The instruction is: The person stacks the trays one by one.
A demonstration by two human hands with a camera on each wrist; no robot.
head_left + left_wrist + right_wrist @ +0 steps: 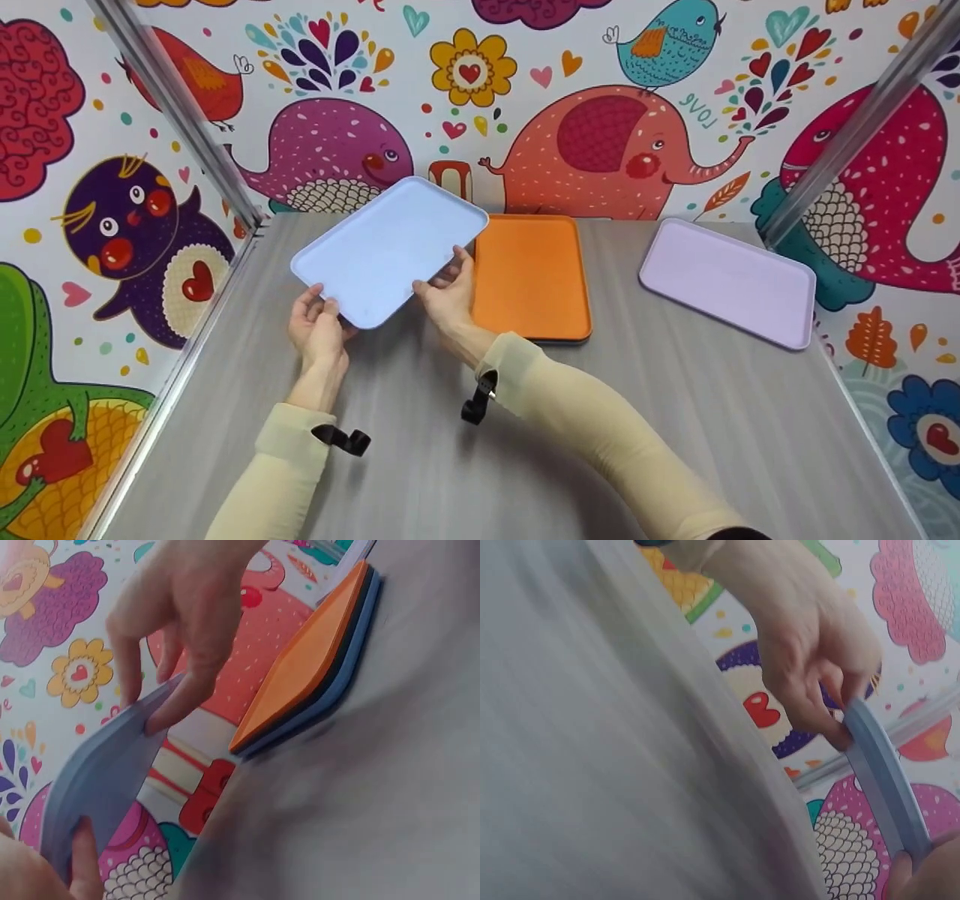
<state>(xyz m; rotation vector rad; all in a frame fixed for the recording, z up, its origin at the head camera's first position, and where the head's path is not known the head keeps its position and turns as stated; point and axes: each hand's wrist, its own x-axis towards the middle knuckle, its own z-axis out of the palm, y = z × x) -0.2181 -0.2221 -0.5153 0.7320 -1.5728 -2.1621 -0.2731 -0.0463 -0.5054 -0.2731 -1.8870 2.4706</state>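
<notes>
A light blue rectangular tray [390,251] with a low rim is held up above the table, tilted, at left of centre in the head view. My left hand [319,330] grips its near left corner. On its right edge, my right hand [448,300] pinches the rim between thumb and fingers. The left wrist view shows the right hand [180,622] reaching down onto the tray's rim. Both hands also hold the blue tray [885,780] in the right wrist view, where it is seen nearly edge-on.
An orange tray [531,277] lies right of the hands, atop a dark tray [319,700] and a blue tray [337,694]. Farther right, a lilac tray [727,281] lies at an angle. A patterned wall [480,135] and metal posts [180,112] bound the grey table [420,465].
</notes>
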